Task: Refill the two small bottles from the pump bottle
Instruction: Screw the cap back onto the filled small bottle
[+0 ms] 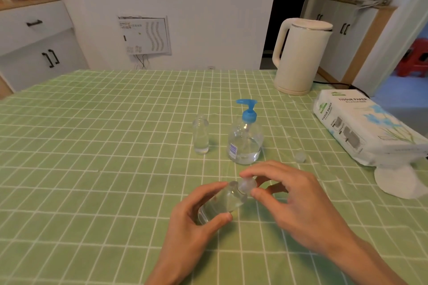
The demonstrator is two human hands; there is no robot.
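Just nearer than the pump bottle (245,143), the left grip (196,222) is clasping the tilted small bottle (223,201) by its body, the right grip (291,199) pinching its cap (248,184); it is looking light and slick, best held mid-body.

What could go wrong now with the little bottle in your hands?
The held bottle leans sideways in the left hand while the right hand pinches its cap; if it comes off, any liquid could dribble onto the tablecloth. The standing small bottle looks uncapped, so a bump could spill it. The loose cap might roll away.
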